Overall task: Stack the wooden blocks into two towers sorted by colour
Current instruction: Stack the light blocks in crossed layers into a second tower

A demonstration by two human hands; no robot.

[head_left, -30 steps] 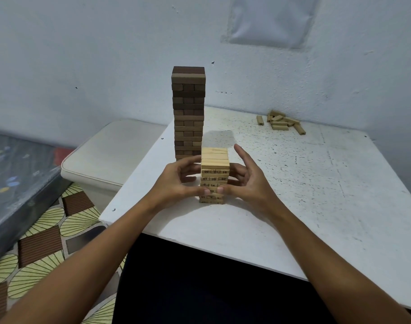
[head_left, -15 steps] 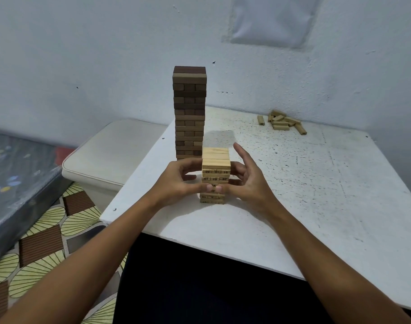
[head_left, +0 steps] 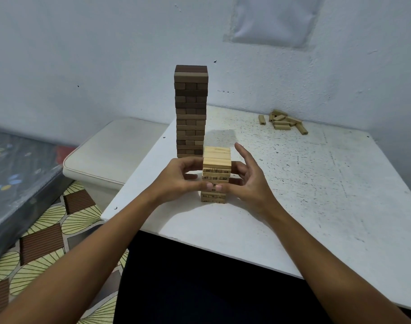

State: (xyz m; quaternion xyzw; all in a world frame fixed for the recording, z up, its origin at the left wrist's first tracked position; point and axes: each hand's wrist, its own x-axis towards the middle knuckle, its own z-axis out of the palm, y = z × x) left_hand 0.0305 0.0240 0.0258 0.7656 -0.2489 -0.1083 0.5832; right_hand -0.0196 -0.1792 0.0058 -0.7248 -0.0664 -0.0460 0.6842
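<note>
I am watching the left hand [head_left: 176, 177] and right hand [head_left: 247, 181] keep cupping the light block tower [head_left: 215, 175] at frame centre, thumbs pinching its front, barely shifted from a moment ago: squaring continues. Loose light blocks [head_left: 284, 121] are waiting upper right, beyond the dark block tower [head_left: 191, 111].

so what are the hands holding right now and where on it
Both hands grip the light wooden block tower at its middle: left hand on its left side, right hand on its right, thumbs across the front.
</note>
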